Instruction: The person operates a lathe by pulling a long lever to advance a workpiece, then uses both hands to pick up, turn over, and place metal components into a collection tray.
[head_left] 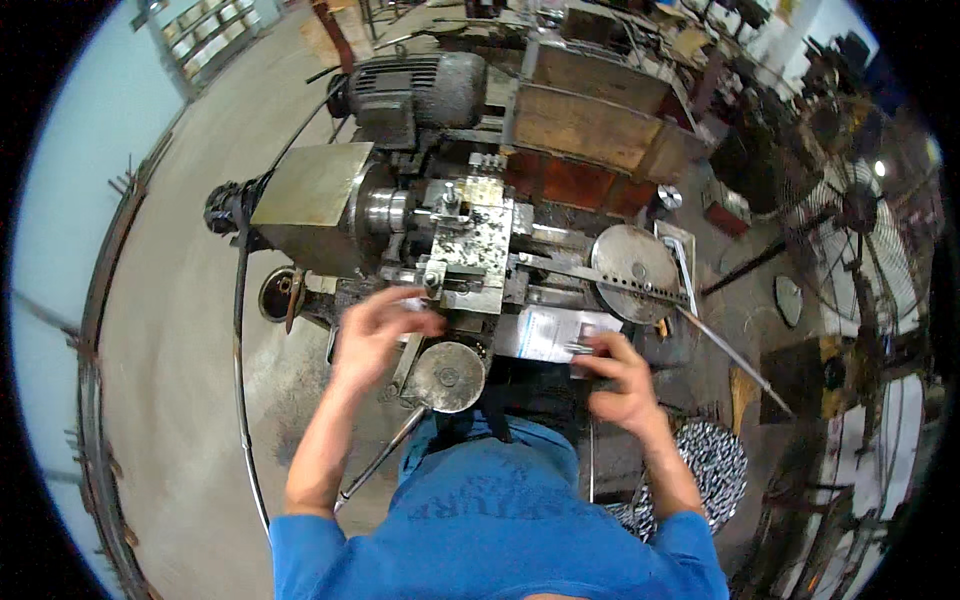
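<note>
My left hand (378,330) is raised at the near side of the lathe's cross slide (472,245). It is a little blurred, its fingers are apart, and I see nothing held in it. A clamp bolt (434,278) is close to its fingertips. Just below that hand is a round metal handwheel disc (447,378). My right hand (622,385) is closed in a pinch over a printed sheet (545,333). Small shiny metal pieces (579,348) show at its fingertips, too small to name surely. The spindle chuck (388,212) sits left of the slide.
Behind the lathe are a ribbed motor (420,90) and a rusty metal bin (585,125). A large round plate (634,262) and a long lever rod (740,362) lie to the right. A pile of small metal parts (710,465) is by my right elbow. A fan (855,205) stands farther right.
</note>
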